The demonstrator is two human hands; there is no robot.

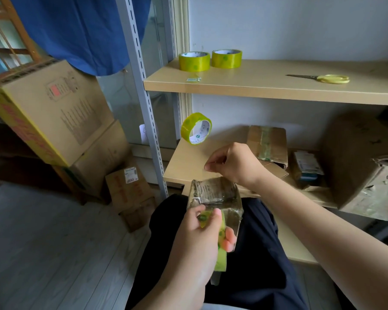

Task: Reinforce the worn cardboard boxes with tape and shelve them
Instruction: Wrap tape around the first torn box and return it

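The left hand (202,231) grips a small box (215,198) wrapped in shiny tape, thumb on top and fingers curled round its near end, with a strip of yellow-green tape (222,253) hanging under the fingers. The box sits over the person's lap, just near of the lower shelf (188,166). The right hand (231,162) hovers above the box with fingers curled and thumb meeting forefinger; whether it pinches a clear tape end cannot be told. A tape roll (196,128) appears in the air to the far left of that hand, tilted, above the lower shelf.

On the upper shelf (255,86) two more rolls (210,60) stand side by side at the left, scissors (323,78) lie well to the right. On the lower shelf a taped box (269,142) lies far of the hand, a big worn box (363,166) at the right. Stacked cartons (54,108) lean at the left on the floor.
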